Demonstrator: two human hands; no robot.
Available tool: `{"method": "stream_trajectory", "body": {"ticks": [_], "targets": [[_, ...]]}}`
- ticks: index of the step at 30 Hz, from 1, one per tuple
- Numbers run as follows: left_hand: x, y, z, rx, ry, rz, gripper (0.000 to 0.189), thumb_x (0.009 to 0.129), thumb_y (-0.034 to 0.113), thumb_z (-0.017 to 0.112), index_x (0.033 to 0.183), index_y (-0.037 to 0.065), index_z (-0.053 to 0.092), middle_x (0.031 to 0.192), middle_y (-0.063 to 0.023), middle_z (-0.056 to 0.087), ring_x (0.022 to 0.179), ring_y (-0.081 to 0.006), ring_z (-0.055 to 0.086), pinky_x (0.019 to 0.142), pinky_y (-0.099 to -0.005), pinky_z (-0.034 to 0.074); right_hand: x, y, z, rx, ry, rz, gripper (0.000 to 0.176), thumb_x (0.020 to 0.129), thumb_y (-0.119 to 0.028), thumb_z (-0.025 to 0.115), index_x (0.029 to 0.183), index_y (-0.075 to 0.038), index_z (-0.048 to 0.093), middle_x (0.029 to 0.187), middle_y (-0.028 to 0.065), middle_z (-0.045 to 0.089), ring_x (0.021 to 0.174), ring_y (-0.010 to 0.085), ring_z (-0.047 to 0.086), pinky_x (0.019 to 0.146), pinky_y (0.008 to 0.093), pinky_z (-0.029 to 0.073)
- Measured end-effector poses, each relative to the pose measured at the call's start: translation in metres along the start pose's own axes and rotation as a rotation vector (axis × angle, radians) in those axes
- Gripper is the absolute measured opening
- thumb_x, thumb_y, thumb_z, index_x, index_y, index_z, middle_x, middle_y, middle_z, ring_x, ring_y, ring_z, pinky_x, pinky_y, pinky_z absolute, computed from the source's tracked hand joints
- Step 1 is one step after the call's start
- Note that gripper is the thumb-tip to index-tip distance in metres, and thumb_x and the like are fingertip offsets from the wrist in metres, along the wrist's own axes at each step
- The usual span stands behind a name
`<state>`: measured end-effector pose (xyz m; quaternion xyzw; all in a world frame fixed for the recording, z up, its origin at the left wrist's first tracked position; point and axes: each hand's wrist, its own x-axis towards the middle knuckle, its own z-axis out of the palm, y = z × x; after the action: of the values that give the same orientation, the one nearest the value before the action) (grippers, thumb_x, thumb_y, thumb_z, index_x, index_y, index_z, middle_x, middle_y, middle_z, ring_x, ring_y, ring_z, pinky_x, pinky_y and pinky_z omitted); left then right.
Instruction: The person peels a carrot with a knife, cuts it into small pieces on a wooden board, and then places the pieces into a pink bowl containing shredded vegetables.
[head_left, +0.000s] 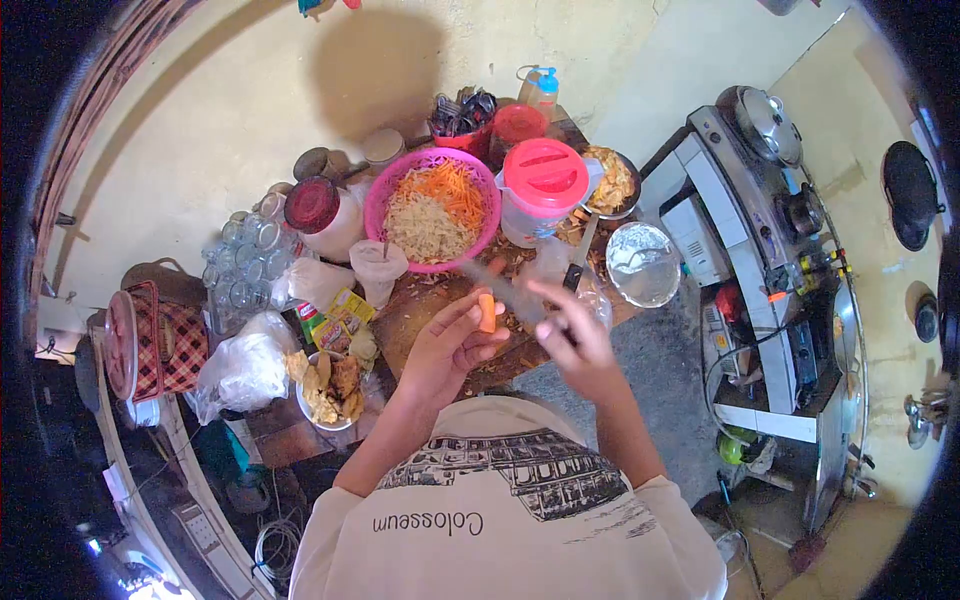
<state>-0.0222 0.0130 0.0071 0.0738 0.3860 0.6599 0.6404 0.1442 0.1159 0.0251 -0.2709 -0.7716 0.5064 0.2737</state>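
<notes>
My left hand (440, 350) pinches a short piece of carrot (487, 314) upright between thumb and fingers, above the wooden table. My right hand (578, 345) grips a knife (515, 298) whose blade is smeared by motion; it points up and left, close beside the carrot. Just beyond my hands is a pink basket (374, 200), with shredded carrot (455, 192) and pale shredded vegetable (425, 230) in it. Another knife with a black handle (573, 277) lies to the right of the basket. Peelings (520, 355) are scattered over the tabletop.
A pitcher with a red lid (545, 175) stands behind my right hand, near a silver bowl (643, 265). Glass jars (245, 260), a plastic cup (378, 270) and a bowl of fried food (330, 392) crowd the left. A stove (770, 190) stands at right.
</notes>
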Motion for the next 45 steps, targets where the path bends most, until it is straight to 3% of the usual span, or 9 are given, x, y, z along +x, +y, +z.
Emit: {"method": "stream_trajectory", "body": {"ticks": [1,3,6,9,15,18,20,30,45], "targets": [[0.000,0.000,0.002,-0.027,-0.024,0.026,0.039,0.090,0.022,0.055,0.124,0.005,0.046,0.104,-0.0053,0.060,0.086,-0.0130,0.063,0.065,-0.0213,0.054,0.000,-0.006,0.001,-0.016,-0.051,-0.144,0.043,0.086,-0.020,0.058,0.126,-0.009,0.049,0.089,0.0118,0.067,0.070,0.0204,0.065,0.062,0.0312,0.048],[0.001,0.000,0.006,-0.079,-0.073,0.077,0.031,0.091,0.023,0.054,0.117,0.005,0.050,0.099,-0.0029,0.060,0.084,-0.0102,0.060,0.063,-0.0198,0.050,0.000,-0.019,-0.002,-0.126,-0.179,-0.162,0.044,0.084,-0.020,0.060,0.126,-0.010,0.050,0.087,0.0120,0.067,0.065,0.0234,0.064,0.059,0.0326,0.048],[0.004,-0.001,0.005,0.060,-0.087,0.091,0.042,0.090,0.026,0.054,0.126,0.006,0.046,0.098,0.0005,0.061,0.081,-0.0057,0.062,0.066,-0.0209,0.056,0.000,-0.020,0.003,-0.190,-0.166,-0.224,0.045,0.081,-0.020,0.062,0.124,-0.013,0.053,0.087,0.0145,0.065,0.064,0.0287,0.063,0.057,0.0360,0.048],[0.002,0.005,-0.001,-0.076,-0.220,0.017,0.041,0.090,0.025,0.054,0.125,0.006,0.045,0.106,-0.0021,0.059,0.090,-0.0099,0.061,0.073,-0.0231,0.055,0.000,-0.013,0.005,-0.184,-0.138,-0.226,0.045,0.081,-0.021,0.063,0.124,-0.013,0.053,0.086,0.0143,0.065,0.064,0.0283,0.063,0.057,0.0369,0.048],[-0.006,0.000,0.001,-0.029,-0.073,0.065,0.043,0.088,0.030,0.056,0.122,0.006,0.045,0.107,-0.0067,0.058,0.093,-0.0161,0.059,0.073,-0.0273,0.050,0.000,-0.015,0.000,-0.215,-0.149,-0.282,0.047,0.080,-0.023,0.064,0.126,-0.015,0.052,0.074,0.0131,0.063,0.058,0.0281,0.061,0.053,0.0378,0.046],[-0.004,-0.002,-0.005,-0.027,-0.119,0.052,0.048,0.087,0.028,0.056,0.127,0.007,0.041,0.115,-0.0107,0.055,0.099,-0.0215,0.058,0.079,-0.0333,0.051,0.000,-0.016,-0.001,-0.242,-0.175,-0.305,0.048,0.080,-0.024,0.064,0.126,-0.017,0.051,0.068,0.0116,0.061,0.055,0.0277,0.059,0.051,0.0378,0.044],[-0.006,0.000,-0.004,-0.079,-0.121,0.032,0.043,0.087,0.020,0.057,0.125,0.005,0.043,0.115,-0.0090,0.055,0.101,-0.0198,0.058,0.082,-0.0324,0.050,0.001,-0.027,-0.005,-0.263,-0.217,-0.271,0.049,0.080,-0.024,0.064,0.126,-0.018,0.051,0.066,0.0107,0.060,0.054,0.0274,0.059,0.050,0.0378,0.044],[-0.001,0.004,-0.009,-0.208,-0.300,-0.115,0.045,0.086,0.018,0.060,0.125,0.005,0.044,0.111,-0.0064,0.057,0.099,-0.0180,0.059,0.084,-0.0322,0.050,0.004,-0.038,-0.008,-0.257,-0.250,-0.303,0.052,0.079,-0.026,0.065,0.127,-0.018,0.050,0.075,0.0114,0.063,0.058,0.0286,0.059,0.052,0.0379,0.045],[-0.003,0.006,-0.016,-0.183,-0.382,-0.077,0.044,0.083,0.017,0.062,0.123,0.001,0.049,0.109,-0.0068,0.058,0.100,-0.0180,0.058,0.086,-0.0308,0.047,0.003,-0.036,-0.002,-0.293,-0.216,-0.401,0.046,0.078,-0.026,0.066,0.122,-0.019,0.054,0.086,0.0082,0.066,0.062,0.0269,0.062,0.053,0.0368,0.048]]}}
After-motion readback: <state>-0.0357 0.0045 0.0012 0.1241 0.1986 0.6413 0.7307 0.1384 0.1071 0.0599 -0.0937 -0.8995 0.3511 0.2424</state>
